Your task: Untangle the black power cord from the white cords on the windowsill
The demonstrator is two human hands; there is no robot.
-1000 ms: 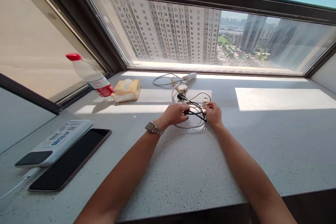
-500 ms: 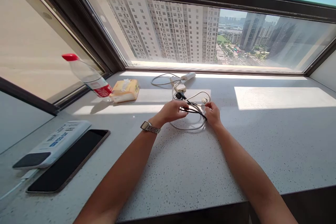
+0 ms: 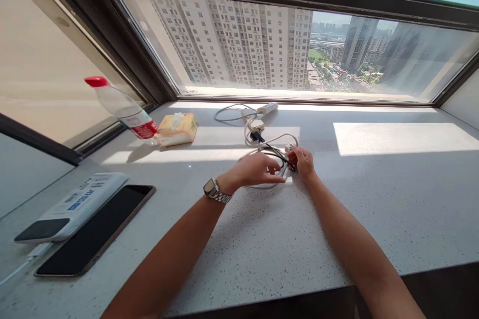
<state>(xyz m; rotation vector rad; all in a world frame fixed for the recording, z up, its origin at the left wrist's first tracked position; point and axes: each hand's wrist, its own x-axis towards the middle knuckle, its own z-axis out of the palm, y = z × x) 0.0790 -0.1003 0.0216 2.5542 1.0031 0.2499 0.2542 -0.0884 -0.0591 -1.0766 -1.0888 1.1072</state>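
**Hands on tangled cables**

Left hand (image 3: 258,169), wearing a watch (image 3: 212,189), lay half-curled over a white cable (image 3: 262,186) on the counter (image 3: 337,209). Right hand (image 3: 302,163) pinched a black cable (image 3: 275,152) just beside it.

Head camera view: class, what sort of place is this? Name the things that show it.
Probably a high-rise flat: a speckled stone window ledge under a wide window facing tower blocks, with a water bottle, tissue pack and charger cables on it.
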